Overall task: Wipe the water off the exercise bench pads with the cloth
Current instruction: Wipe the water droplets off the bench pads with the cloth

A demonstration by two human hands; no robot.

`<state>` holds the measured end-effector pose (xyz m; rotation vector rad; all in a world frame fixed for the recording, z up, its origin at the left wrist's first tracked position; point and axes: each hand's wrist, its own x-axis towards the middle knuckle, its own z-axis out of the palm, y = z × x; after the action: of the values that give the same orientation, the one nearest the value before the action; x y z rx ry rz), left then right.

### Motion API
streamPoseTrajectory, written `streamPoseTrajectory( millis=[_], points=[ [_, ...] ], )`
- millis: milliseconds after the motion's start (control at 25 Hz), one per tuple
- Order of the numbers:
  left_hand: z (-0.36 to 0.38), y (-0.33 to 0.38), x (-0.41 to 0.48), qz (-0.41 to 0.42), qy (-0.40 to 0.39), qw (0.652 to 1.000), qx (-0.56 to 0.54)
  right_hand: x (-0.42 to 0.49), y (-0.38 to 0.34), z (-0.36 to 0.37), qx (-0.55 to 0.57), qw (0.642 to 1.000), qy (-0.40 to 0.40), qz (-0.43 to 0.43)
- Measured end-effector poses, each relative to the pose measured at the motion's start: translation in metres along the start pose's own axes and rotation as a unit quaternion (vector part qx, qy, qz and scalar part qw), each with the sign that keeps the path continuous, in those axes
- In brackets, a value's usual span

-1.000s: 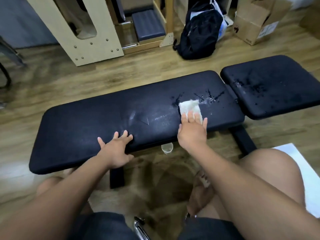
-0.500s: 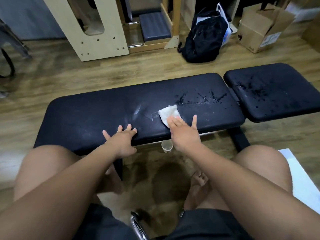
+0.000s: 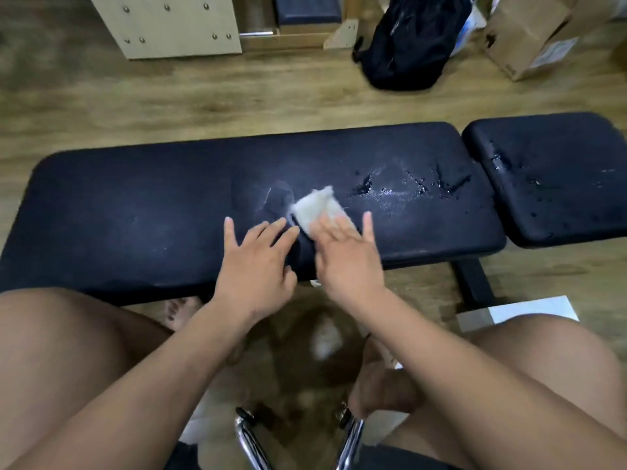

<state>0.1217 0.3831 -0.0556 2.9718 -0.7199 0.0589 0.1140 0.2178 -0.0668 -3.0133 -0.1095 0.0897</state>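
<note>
- Head view: I am pressing my right hand [image 3: 349,256], fingers spread flat, on the white cloth [image 3: 314,208] lying mid-way along the long pad [image 3: 135,215].
- My left hand [image 3: 254,262] is resting open on the surface just beside it.
- Water droplets [image 3: 403,188] are sitting right of the cloth, and more on the short pad [image 3: 559,198].

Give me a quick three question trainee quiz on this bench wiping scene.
1. True or false: the cloth lies under the right hand.
2. Which pad holds the cloth? A long pad; B short pad.
3. Fill in: water on the long pad lies to the cloth's ____.

Key: 1 true; 2 A; 3 right.
</note>
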Motion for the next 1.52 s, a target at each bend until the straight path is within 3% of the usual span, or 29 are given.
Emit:
streamPoseTrajectory(
  millis=[80,200,400,520,600,680,800,880,920,1000,1080,1200,1280,1400,1480,1520],
  points=[
    [0.008,0.005,0.001,-0.031,-0.015,0.999,-0.034,0.005,0.0,0.004,0.009,0.998,0.009,-0.064],
    [0.013,0.013,-0.005,-0.078,-0.016,0.996,-0.044,0.006,0.034,-0.002,0.008,0.999,0.033,-0.04],
    [0.011,0.018,0.0,-0.107,-0.01,0.994,-0.032,-0.015,0.116,-0.029,-0.019,0.994,-0.009,0.106],
    [0.007,0.03,0.005,-0.141,-0.042,0.989,-0.001,-0.029,0.16,-0.048,-0.001,0.97,-0.003,0.242],
    [0.002,0.04,0.014,-0.138,-0.059,0.988,0.042,-0.028,0.155,-0.049,0.001,0.959,-0.005,0.284],
    [-0.004,0.044,0.027,-0.125,-0.083,0.986,0.065,-0.023,0.118,-0.035,-0.035,0.972,-0.006,0.234],
    [-0.01,0.049,0.041,-0.126,-0.13,0.98,0.08,-0.019,0.042,-0.013,-0.017,0.998,-0.032,0.046],
    [-0.009,0.049,0.039,-0.124,-0.131,0.98,0.083,-0.018,0.04,-0.017,-0.019,0.998,-0.053,-0.043],
    [-0.008,0.049,0.038,-0.124,-0.124,0.981,0.083,-0.018,0.061,-0.022,-0.038,0.998,-0.041,-0.042],
    [-0.005,0.047,0.034,-0.123,-0.119,0.981,0.09,-0.023,0.118,-0.035,-0.057,0.997,-0.028,0.051],
    [-0.001,0.049,0.033,-0.125,-0.11,0.981,0.097,-0.029,0.174,-0.055,-0.054,0.978,-0.028,0.201],
    [0.002,0.051,0.033,-0.139,-0.114,0.979,0.095,-0.023,0.164,-0.062,-0.059,0.945,-0.034,0.318],
    [0.001,0.052,0.035,-0.141,-0.12,0.978,0.101,-0.01,0.107,-0.046,-0.043,0.96,-0.019,0.277],
    [-0.005,0.05,0.034,-0.131,-0.131,0.978,0.091,-0.01,0.017,-0.023,0.023,0.997,-0.047,0.063],
    [-0.009,0.047,0.032,-0.121,-0.13,0.98,0.092,-0.014,0.02,-0.022,0.018,0.998,-0.05,-0.033],
    [-0.012,0.046,0.032,-0.114,-0.138,0.979,0.099,-0.017,0.042,-0.024,0.013,0.999,-0.033,-0.038]
  ],
)
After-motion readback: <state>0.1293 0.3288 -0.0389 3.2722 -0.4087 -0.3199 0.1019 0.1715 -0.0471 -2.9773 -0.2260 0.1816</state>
